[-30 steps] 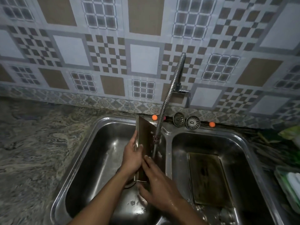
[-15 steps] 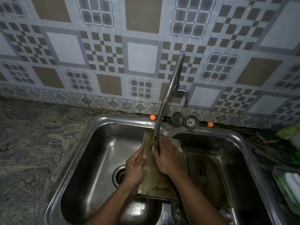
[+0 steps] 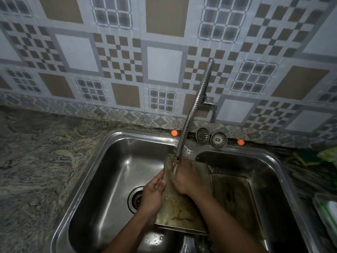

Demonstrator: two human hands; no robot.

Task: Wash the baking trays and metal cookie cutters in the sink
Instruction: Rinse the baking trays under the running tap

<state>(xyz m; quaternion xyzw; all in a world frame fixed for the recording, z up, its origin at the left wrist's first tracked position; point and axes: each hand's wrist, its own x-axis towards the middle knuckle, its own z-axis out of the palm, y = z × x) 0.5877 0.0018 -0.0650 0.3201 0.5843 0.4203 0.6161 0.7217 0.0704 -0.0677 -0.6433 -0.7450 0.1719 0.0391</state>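
A stained rectangular baking tray (image 3: 179, 214) lies tilted over the divider of the double steel sink (image 3: 116, 141), under the flexible coiled tap (image 3: 193, 110), which runs water onto it. My left hand (image 3: 153, 194) grips the tray's left edge, thumb on top. My right hand (image 3: 189, 178) lies palm-down on the tray's upper part, fingers spread flat in the water stream. A second dark baking tray (image 3: 235, 198) rests flat in the right basin. No cookie cutters are visible.
The left basin's drain (image 3: 135, 199) is open. Two metal strainer plugs (image 3: 210, 138) and two orange balls (image 3: 174, 133) sit on the sink's back ledge. A marbled stone counter (image 3: 36, 161) spreads left. Green items (image 3: 326, 212) crowd the right edge.
A second ago the tray stood on edge in the left basin; it was then laid flatter across the divider. My right hand moved up onto its upper surface under the tap.
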